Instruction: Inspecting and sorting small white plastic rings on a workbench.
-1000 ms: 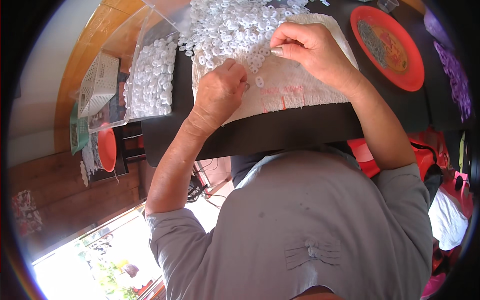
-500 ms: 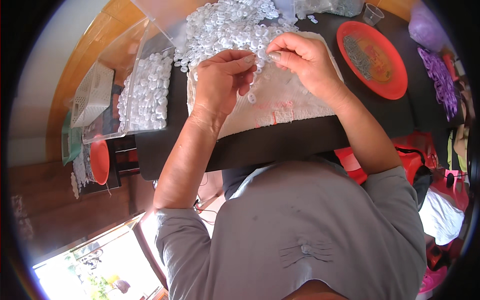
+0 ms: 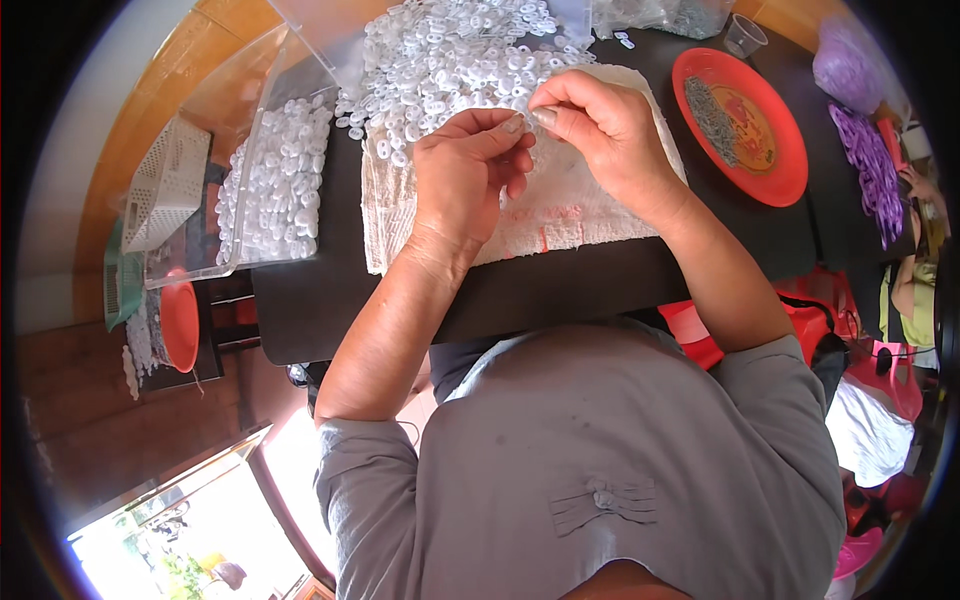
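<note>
Above a cream towel (image 3: 400, 225), both hands come together with fingertips a short gap apart. My left hand (image 3: 465, 165) is closed in a pinch, thumb against the index finger, the other fingers curled. My right hand (image 3: 605, 125) pinches too, thumb and forefinger meeting at their tips. Whatever either hand holds is too small or hidden to make out. A bit of white shows just under the left fingers. Behind the hands spreads a large heap of small white oval plastic pieces (image 3: 440, 60) with holes, reaching onto the towel's far edge.
At left, a clear plastic box (image 3: 240, 235) holds more white pieces. An orange-red plate (image 3: 785, 165) with small grey metal bits (image 3: 712, 120) lies at right, a clear cup (image 3: 743, 36) behind it. Purple strands (image 3: 870, 180) hang farther right. The black table's front edge (image 3: 540, 310) runs before me.
The view has shifted slightly. My left hand has moved a little to the right against the towel. Both hands stay pinched.
</note>
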`<state>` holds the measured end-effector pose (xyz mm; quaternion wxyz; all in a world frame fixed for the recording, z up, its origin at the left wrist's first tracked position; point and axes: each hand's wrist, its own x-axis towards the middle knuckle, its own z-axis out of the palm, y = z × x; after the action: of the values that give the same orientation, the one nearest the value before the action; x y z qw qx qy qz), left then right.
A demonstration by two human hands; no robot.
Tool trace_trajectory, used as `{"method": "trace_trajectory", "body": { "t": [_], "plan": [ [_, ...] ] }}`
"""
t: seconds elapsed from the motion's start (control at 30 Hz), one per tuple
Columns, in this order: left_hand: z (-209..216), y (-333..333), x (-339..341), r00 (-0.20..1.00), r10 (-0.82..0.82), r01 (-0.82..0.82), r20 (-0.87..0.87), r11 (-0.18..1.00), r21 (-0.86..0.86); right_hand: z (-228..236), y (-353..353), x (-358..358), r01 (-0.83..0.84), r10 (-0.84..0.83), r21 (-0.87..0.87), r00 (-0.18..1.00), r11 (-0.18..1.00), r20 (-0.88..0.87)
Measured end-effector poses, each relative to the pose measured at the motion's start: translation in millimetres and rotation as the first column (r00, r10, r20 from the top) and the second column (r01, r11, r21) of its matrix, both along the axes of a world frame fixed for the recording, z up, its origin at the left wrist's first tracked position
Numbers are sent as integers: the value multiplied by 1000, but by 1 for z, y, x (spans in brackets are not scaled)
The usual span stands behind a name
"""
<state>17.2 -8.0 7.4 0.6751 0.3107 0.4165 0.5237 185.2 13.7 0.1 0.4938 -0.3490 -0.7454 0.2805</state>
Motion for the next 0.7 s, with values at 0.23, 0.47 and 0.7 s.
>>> {"method": "trace_trajectory", "body": {
  "t": [0.23,0.47,0.7],
  "plan": [
    [-1,-4,2,999,24,-25,21,1000,12,-2,-1,-2,34,-35,36,999,999,13],
    [-1,-6,4,998,55,-56,26,998,37,-4,-1,-6,47,-47,58,999,997,-6],
    [-2,-12,9,991,136,-135,-9,990,49,-10,-7,-11,74,-75,28,997,997,8]
  ]
}}
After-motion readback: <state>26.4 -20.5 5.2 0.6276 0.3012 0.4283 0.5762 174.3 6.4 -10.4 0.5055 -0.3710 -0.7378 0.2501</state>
